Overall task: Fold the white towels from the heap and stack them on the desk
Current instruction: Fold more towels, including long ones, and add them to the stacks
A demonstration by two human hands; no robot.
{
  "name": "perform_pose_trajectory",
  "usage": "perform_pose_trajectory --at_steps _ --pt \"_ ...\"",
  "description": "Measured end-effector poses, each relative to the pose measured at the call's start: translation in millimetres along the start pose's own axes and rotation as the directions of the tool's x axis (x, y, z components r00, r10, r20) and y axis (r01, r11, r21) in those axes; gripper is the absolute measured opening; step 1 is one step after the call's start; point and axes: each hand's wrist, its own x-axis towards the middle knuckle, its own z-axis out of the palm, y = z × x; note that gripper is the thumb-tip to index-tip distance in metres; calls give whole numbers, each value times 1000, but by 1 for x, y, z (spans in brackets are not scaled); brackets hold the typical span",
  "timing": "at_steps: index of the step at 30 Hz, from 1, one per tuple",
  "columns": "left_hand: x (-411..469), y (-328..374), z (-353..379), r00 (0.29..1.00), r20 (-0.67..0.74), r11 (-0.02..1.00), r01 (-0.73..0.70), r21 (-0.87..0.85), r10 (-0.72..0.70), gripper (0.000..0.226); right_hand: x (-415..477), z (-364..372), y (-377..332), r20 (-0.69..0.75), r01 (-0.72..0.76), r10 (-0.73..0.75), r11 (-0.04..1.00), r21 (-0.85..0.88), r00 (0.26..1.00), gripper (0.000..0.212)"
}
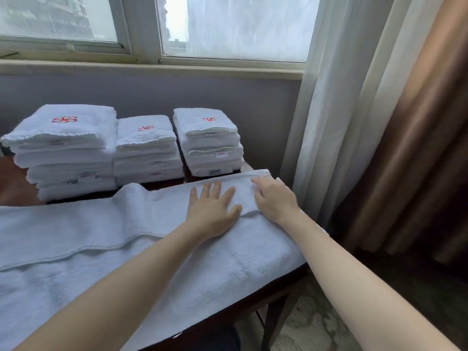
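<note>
Both hands sit at the right end of the towel (pixel 101 236): left hand (pixel 212 211) flat, fingers spread; right hand (pixel 274 201) curled at the far corner, perhaps pinching, can't tell. Towel lies across the desk (pixel 15 191), long axis running leftward from both hands. Folded stacks (pixel 149 148) behind.

A red embroidered emblem (pixel 64 119) marks the top of each of three folded towel stacks (pixel 147 158). Small sewn tags (pixel 221 154) on the towel edges carry print too blurred to read.
</note>
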Motion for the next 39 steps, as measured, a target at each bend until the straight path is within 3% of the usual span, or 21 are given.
perform_pose_trajectory --at_steps 4,7,9,14,20,24,27,29,31,35,37,39 --pt "0 10 -6 994 -84 992 -82 -97 74 58 -23 -6 -2 -16 11 -8 985 171 1000 37" --pt "-16 16 -13 953 -264 910 -237 -339 150 29 -42 -13 1 -44 25 -15 975 220 999 32" --pt "-32 18 -16 940 -307 870 -274 -411 151 16 -56 -17 0 -81 54 -36 971 231 996 29" --pt "-79 17 -18 912 -367 876 -321 -359 184 8 -89 -18 -12 -200 158 -106 951 265 974 20" --pt "-137 9 -15 882 -380 888 -387 -250 277 36 -132 -10 -29 -354 280 -194 936 211 915 15" --pt "-168 10 -12 897 -297 936 -351 -27 328 61 -154 -3 -35 -378 315 -213 920 234 901 11" --pt "-183 9 -2 915 -193 923 -306 235 353 73 -167 3 -36 -330 330 -256 924 191 909 25" --pt "-192 9 1 917 -196 917 -289 274 347 78 -173 6 -35 -308 330 -274 932 148 911 33" --pt "-197 10 -2 902 -236 922 -308 236 362 68 -176 6 -33 -261 333 -295 936 115 919 45" --pt "-200 11 -16 889 -336 949 -311 54 311 28 -178 5 -35 -157 323 -310 944 63 938 63" --pt "-197 11 -22 901 -353 961 -275 -10 254 17 -177 2 -39 -165 316 -302 947 61 939 54" --pt "-192 11 -31 919 -356 979 -199 -51 168 18 -172 -4 -42 -242 319 -294 945 71 925 31"
